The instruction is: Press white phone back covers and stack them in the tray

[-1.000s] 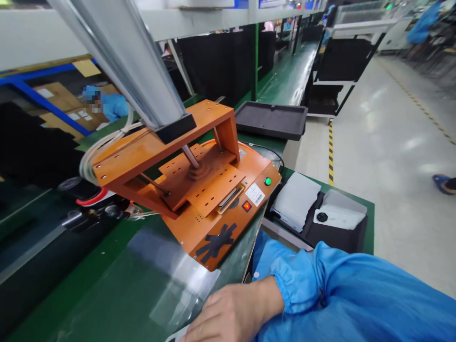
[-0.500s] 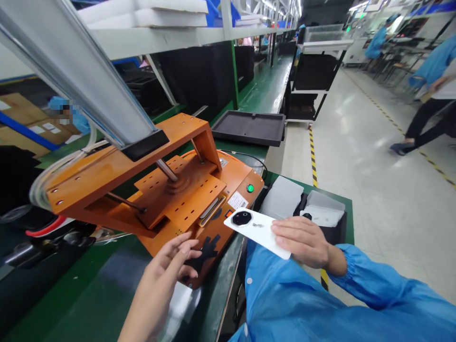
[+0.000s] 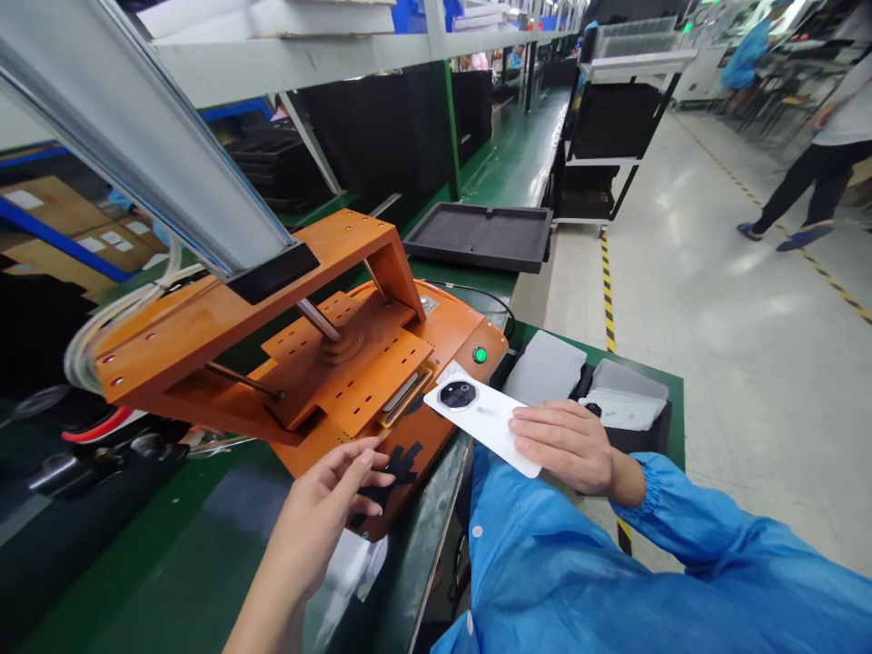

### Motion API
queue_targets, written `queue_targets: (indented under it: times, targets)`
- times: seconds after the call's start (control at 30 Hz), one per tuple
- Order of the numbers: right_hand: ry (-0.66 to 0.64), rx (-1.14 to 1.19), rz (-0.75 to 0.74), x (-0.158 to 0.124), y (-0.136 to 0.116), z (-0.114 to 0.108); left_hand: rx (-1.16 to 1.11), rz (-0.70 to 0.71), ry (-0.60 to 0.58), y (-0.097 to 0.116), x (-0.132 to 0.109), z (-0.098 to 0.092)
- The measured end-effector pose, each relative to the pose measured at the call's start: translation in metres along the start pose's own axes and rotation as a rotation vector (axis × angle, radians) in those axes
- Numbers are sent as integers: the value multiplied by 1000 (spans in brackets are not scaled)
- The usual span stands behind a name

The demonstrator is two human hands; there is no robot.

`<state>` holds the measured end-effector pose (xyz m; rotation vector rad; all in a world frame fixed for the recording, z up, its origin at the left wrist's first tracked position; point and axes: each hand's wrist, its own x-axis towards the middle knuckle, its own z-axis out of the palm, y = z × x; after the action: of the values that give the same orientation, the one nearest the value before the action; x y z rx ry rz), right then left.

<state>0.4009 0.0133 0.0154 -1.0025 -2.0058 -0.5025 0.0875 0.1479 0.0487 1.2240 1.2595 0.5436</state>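
A white smartphone back cover or phone (image 3: 487,422), with a round dark camera ring at its left end, is gripped at its right end by my right hand (image 3: 565,445). Its underside is hidden, so whether a screen is fitted I cannot tell. My left hand (image 3: 347,486) hovers over the front edge of the orange press (image 3: 381,227), fingers curved and apart, holding nothing. Under the press plate a phone-shaped piece (image 3: 401,392) shows in a slot. Black tape patches (image 3: 401,465) lie on the base beside my left hand.
Beyond the press lies a black tray (image 3: 480,238). At right, frosted sheets (image 3: 551,368) and a box with a white phone-like piece (image 3: 619,411) sit on the green bench. A rack (image 3: 617,123) stands by the aisle, where a person (image 3: 817,154) is walking.
My right hand and the white phone have shifted slightly left and up. My left hand has moved slightly right. The person in the aisle has stepped along, and the view has turned a little.
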Motion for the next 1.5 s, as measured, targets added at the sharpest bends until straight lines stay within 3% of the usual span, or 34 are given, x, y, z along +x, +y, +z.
queue_targets:
  times: [1.0, 1.33, 1.5]
  targets:
    - [66, -23, -2, -11, 11, 16, -24, -33, 5, 11, 2, 7]
    - [51, -30, 12, -15, 12, 18, -35, -24, -24, 6, 4, 1]
    - [39, -39, 24, -16, 14, 14, -62, -7, 13, 5, 5, 8]
